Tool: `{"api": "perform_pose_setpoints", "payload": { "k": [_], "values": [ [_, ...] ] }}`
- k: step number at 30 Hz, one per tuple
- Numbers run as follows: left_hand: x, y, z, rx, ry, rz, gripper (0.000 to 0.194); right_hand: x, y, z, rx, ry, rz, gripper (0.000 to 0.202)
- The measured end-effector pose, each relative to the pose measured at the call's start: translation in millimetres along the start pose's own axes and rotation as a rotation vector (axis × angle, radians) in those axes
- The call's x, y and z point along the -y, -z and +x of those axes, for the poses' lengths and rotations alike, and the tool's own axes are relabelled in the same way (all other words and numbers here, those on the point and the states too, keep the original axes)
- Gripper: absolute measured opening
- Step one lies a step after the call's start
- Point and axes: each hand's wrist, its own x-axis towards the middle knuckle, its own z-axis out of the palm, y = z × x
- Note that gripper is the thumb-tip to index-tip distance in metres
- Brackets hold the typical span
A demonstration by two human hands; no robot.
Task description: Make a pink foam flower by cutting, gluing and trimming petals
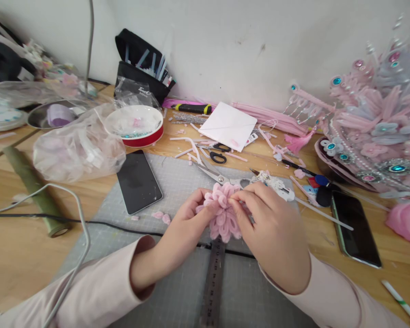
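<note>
A pink fuzzy flower (224, 224) with looped petals, apparently bent from pipe cleaners, is held up between both hands over the grey cutting mat (177, 182). My left hand (188, 223) grips it from the left, thumb pressed on the petals. From the right, my right hand (269, 232) pinches a petal near the flower's top with thumb and forefinger. Directly below the flower a metal ruler (213, 282) lies on the mat. Just beyond the hands are scissors (214, 175), partly hidden by the flower and right hand.
Left of the hands lie a black tablet-like phone (139, 182), a red-and-white bowl (135, 125), a plastic bag (78, 150) and a bamboo tube (34, 191). To the right are another phone (355, 228) and a jewelled pink headpiece (379, 132). A black cable (112, 225) crosses the mat.
</note>
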Motion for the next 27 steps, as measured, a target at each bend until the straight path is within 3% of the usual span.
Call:
{"api": "perform_pose_setpoints", "payload": {
  "k": [13,20,24,27],
  "values": [
    [-0.5,-0.2,-1.8,-0.019,0.020,0.013,0.022,2.0,-0.3,-0.9,0.030,-0.012,-0.038,0.020],
    [-5.2,-0.7,0.9,-0.040,-0.004,-0.030,0.021,-1.9,10.9,3.3,0.029,-0.019,0.133,0.017],
    [-10.4,-2.7,2.9,-0.129,-0.026,-0.109,0.018,-20.0,30.5,4.1,-0.031,-0.110,0.078,0.016],
    [-13.1,-3.0,4.7,-0.191,-0.033,-0.155,0.017,-47.1,35.2,-7.4,0.097,-0.298,-0.032,0.033]
  ]
}}
